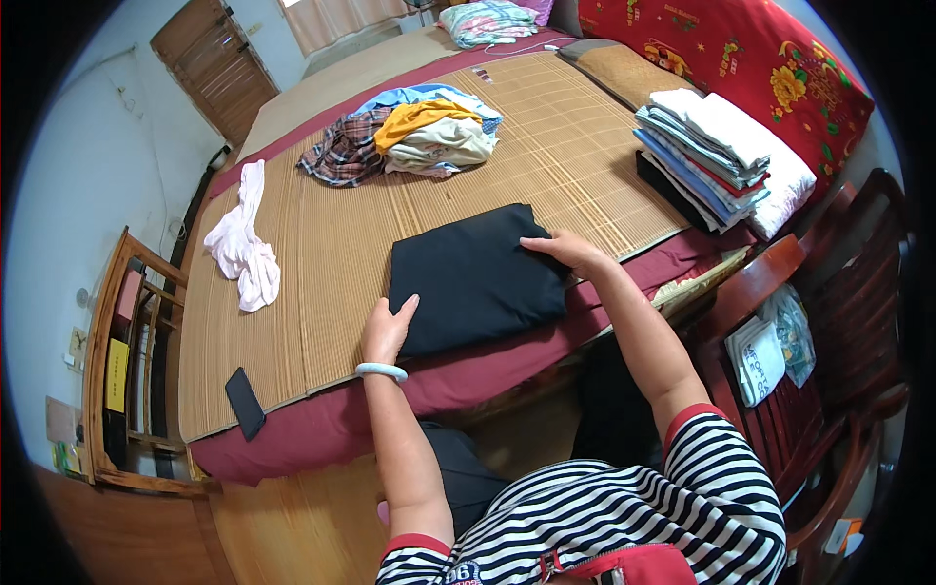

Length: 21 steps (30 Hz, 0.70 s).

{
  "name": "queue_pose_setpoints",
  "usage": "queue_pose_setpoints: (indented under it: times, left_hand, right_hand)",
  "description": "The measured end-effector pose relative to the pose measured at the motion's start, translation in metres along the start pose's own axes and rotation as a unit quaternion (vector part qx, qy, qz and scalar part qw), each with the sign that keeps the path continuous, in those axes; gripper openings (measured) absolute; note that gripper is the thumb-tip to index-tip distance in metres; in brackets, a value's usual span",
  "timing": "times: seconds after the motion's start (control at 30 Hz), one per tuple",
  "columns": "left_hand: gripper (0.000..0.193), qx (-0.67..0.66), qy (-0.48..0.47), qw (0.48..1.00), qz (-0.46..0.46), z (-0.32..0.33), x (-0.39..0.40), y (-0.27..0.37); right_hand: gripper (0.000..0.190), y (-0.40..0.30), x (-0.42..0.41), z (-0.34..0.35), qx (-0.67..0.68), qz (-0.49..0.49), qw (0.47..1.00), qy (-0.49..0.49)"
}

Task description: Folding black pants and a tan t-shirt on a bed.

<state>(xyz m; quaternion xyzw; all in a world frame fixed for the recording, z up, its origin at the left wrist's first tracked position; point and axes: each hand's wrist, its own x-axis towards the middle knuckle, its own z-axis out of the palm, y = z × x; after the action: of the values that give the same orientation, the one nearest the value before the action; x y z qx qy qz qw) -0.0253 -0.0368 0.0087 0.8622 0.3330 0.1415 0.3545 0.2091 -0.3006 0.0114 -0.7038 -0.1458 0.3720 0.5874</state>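
Note:
A black garment, folded into a rough rectangle, lies at the near edge of a bamboo mat on the bed. My left hand grips its left side, thumb on top and fingers hidden at the edge. On the right side, my right hand holds it the same way, its fingers partly hidden beneath the cloth. Beyond the garment lies a loose heap of clothes, with a plaid shirt and a yellow cloth. To the right rises a stack of folded clothes.
A pale pink garment lies crumpled at left. Near the mat's left front corner rests a black smartphone. A dark wooden chair at right holds a folded white cloth and a plastic bag. Pillows line the bed's far right.

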Motion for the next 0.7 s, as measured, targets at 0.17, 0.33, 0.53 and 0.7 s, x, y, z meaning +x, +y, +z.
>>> queue_pose_setpoints:
  times: [0.17,0.33,0.53,0.7]
  left_hand:
    - [0.063,-0.019,-0.012,1.000,-0.004,0.006,0.011,-0.014]
    - [0.059,-0.028,0.006,1.000,-0.003,-0.001,0.015,-0.020]
    - [0.050,-0.044,0.010,0.999,-0.007,-0.001,0.015,-0.015]
    - [0.058,-0.074,-0.008,0.997,-0.014,-0.001,0.028,-0.036]
  right_hand:
    - [0.059,0.009,0.007,0.000,0.239,0.099,0.965,-0.040]
    - [0.062,0.000,-0.004,0.018,0.301,0.097,0.944,-0.092]
    - [0.059,-0.001,-0.013,0.026,0.216,0.064,0.966,-0.123]
    - [0.036,0.002,0.003,0.026,0.215,0.092,0.966,-0.112]
